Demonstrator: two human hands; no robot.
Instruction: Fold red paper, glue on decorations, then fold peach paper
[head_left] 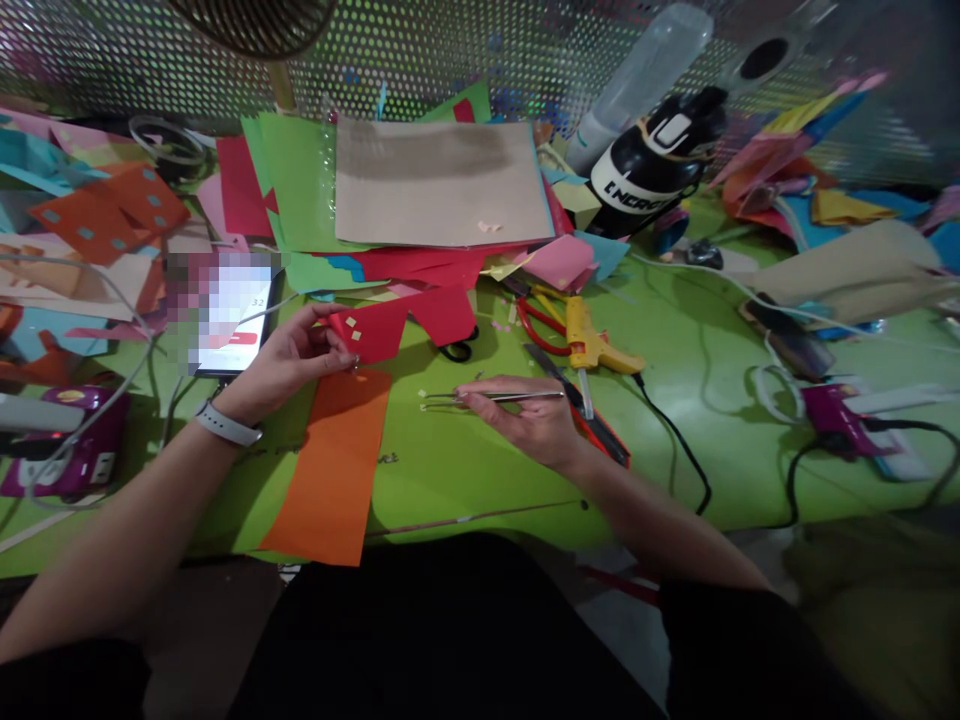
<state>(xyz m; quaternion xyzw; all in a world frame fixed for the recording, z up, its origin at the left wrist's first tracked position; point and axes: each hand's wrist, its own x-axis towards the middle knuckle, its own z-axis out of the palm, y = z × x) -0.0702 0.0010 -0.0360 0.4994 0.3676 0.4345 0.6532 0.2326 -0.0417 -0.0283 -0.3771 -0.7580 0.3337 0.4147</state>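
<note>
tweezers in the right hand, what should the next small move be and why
Perhaps squeeze the tweezers gently: small pale bits show at their tips, but whether one is gripped is too small to tell. The left hand already holds the red paper, which bears pale squares, so a firm grip seems worth securing.

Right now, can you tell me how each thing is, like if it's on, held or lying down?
Left hand: closed on paper
Red paper: held up, pale squares on it
Right hand: gripping tweezers
Tweezers: held; can't tell if pinched shut
Orange paper: flat, end past the table edge
Phone: screen lit
Yellow glue gun: lying down, heat unknown
Black bottle: lid on
</note>
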